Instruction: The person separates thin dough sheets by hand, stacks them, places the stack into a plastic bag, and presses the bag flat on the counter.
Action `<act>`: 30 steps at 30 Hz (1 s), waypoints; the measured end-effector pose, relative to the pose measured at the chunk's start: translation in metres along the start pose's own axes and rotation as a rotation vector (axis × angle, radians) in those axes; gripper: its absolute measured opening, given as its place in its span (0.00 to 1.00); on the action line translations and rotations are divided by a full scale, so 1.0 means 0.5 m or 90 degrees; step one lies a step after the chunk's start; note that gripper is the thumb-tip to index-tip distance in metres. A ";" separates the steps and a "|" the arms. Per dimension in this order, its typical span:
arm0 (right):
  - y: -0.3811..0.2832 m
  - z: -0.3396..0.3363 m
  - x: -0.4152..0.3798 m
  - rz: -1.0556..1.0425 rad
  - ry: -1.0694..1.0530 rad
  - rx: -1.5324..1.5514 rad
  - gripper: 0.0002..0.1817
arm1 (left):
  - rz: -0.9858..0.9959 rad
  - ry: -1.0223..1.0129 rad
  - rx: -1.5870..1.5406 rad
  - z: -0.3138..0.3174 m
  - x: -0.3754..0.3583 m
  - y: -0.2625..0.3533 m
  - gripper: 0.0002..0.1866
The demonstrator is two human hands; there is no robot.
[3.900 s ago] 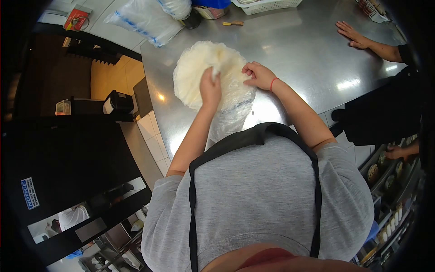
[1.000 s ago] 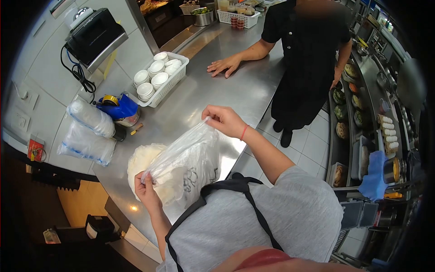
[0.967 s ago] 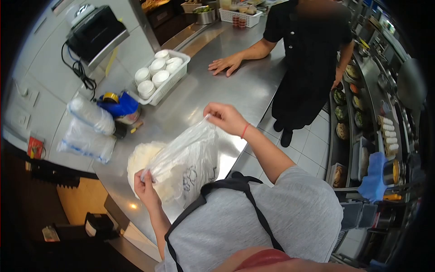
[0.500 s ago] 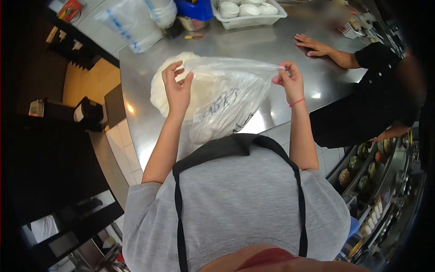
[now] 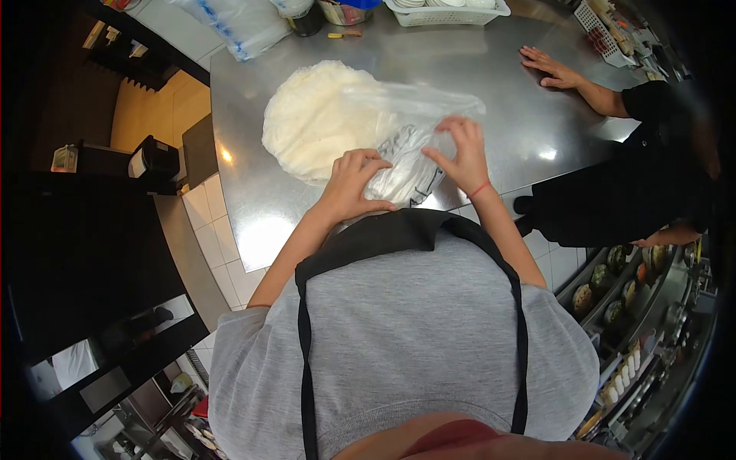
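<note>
A clear plastic bag (image 5: 414, 153) with dark print lies crumpled near the metal table's front edge, its upper part blurred by motion. My left hand (image 5: 356, 184) rests at the bag's left side, fingers apart and thumb toward my apron. On the right side of the bag, my right hand (image 5: 460, 153) has its fingers curved and spread from the thumb, touching or just over the plastic. Beyond the left hand, a round, pale, dough-like sheet (image 5: 314, 123) lies flat, its right part under the bag.
At the far edge of the metal table (image 5: 506, 84) are packaged plastic (image 5: 238, 27), a small yellow-handled tool (image 5: 344, 34) and a white basket (image 5: 448, 14) of white dishes. To the right, a co-worker's hand (image 5: 548, 67) rests on the table.
My left hand has moved down and right, off the pale sheet. The right hand has dropped and come inward, letting go of the bag's corner. The bag has collapsed toward me, uncovering more of the sheet.
</note>
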State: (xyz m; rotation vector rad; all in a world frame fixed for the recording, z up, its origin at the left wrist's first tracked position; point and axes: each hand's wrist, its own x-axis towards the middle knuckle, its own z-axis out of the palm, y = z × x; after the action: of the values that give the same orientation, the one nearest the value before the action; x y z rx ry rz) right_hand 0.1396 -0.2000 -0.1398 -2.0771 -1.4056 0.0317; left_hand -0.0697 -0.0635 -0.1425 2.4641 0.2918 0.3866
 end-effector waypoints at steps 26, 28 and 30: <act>0.010 -0.034 0.063 -0.003 0.266 -0.105 0.27 | 0.061 -0.073 0.113 0.037 0.002 -0.014 0.21; 0.049 -0.034 0.067 -0.044 0.086 0.055 0.13 | 0.094 -0.057 0.110 0.016 0.010 0.003 0.17; 0.036 -0.048 0.058 -0.079 0.093 0.074 0.08 | -0.021 0.053 -0.131 -0.009 0.015 0.022 0.13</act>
State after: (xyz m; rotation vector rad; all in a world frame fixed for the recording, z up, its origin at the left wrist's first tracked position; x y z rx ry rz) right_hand 0.1756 -0.1911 -0.1202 -1.8560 -1.4059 -0.0860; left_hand -0.0629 -0.0672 -0.1309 2.2423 0.3105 0.4808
